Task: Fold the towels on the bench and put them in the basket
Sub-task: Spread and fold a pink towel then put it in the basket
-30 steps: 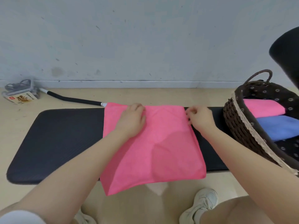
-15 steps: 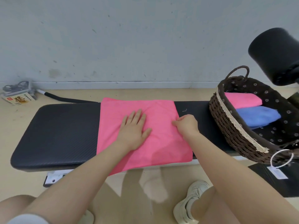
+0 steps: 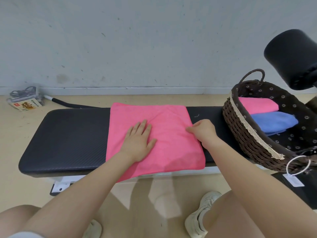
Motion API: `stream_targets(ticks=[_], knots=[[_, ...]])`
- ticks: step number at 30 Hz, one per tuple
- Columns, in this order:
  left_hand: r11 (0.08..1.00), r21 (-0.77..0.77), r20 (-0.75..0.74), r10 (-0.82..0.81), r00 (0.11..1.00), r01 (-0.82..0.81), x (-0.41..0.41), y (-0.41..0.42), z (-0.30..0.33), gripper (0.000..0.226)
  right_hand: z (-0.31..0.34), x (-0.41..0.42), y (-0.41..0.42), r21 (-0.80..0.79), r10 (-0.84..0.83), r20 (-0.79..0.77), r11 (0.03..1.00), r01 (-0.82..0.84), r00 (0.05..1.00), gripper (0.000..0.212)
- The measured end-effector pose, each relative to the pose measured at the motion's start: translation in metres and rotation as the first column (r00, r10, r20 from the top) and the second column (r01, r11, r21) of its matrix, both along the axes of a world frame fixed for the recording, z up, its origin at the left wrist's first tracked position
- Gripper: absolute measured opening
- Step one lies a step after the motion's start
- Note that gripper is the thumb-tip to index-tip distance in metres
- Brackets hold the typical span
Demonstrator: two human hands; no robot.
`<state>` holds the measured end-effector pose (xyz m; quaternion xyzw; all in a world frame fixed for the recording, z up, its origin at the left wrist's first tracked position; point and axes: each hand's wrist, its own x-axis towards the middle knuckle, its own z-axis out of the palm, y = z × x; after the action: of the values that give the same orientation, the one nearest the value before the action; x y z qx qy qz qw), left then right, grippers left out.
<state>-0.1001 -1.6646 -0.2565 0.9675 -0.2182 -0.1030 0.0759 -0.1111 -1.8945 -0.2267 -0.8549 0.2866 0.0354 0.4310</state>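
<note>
Nearest the camera, at 6 o'clock, bare knees and two pale sneakers (image 3: 202, 215) on the tan floor. Just beyond, the black padded surface (image 3: 68, 140) runs L to R, w/ a bright pink towel (image 3: 168, 146) folded roughly square across its middle, near edge hanging slightly over the front lip, a few soft creases. Left hand (image 3: 137, 143) lies flat on the towel, fingers straight, slightly spread. Right hand (image 3: 204, 131) at the towel's 3 o'clock edge, fingers curled, pinching the cloth. At 2 o'clock, a dark wicker basket (image 3: 243, 134) w/ floral lining sits on the surface's R end, holding a folded pink towel (image 3: 257, 105) and folded blue towel (image 3: 272, 122). Farther, at 10 o'clock, a small box (image 3: 27, 105) by the wall.
</note>
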Motion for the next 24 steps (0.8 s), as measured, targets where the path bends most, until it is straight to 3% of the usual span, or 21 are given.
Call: stream_targets(ticks=[2,4,9,13,16,20,24], knots=[[1.0,-0.011,0.002,0.003,1.0,-0.003,-0.001,0.001,-0.001,0.092,0.0,-0.001,0.0,0.175,-0.042,-0.015,0.984,0.044,0.999,0.036],[1.0,-0.028,0.006,0.009,1.0,-0.008,0.0,0.003,0.0,0.093,0.0,-0.001,-0.001,0.233,-0.074,-0.019,0.97,0.076,0.997,0.032],[0.998,-0.022,0.006,0.055,0.998,-0.055,-0.002,0.014,0.004,0.077,-0.003,0.003,-0.011,-0.017,-0.086,-0.028,0.996,0.086,0.996,0.023],[0.995,0.089,0.0,0.032,0.999,-0.032,-0.004,0.021,0.004,0.094,-0.004,0.005,-0.009,-0.163,-0.052,-0.085,0.986,0.037,0.995,0.027],[0.998,0.065,0.003,0.001,1.0,-0.001,-0.007,0.025,0.004,0.106,0.0,0.001,-0.004,-0.228,-0.022,-0.095,0.974,0.0,0.995,0.029],[0.99,0.014,0.016,-0.138,0.99,0.138,-0.016,0.034,0.002,0.1,0.002,-0.025,-0.004,-0.068,0.048,-0.023,0.996,-0.049,0.999,0.045],[0.978,-0.058,0.022,-0.201,0.979,0.202,-0.031,0.043,-0.003,0.091,-0.004,-0.058,-0.008,0.009,0.057,-0.065,0.998,-0.057,0.996,0.04]])
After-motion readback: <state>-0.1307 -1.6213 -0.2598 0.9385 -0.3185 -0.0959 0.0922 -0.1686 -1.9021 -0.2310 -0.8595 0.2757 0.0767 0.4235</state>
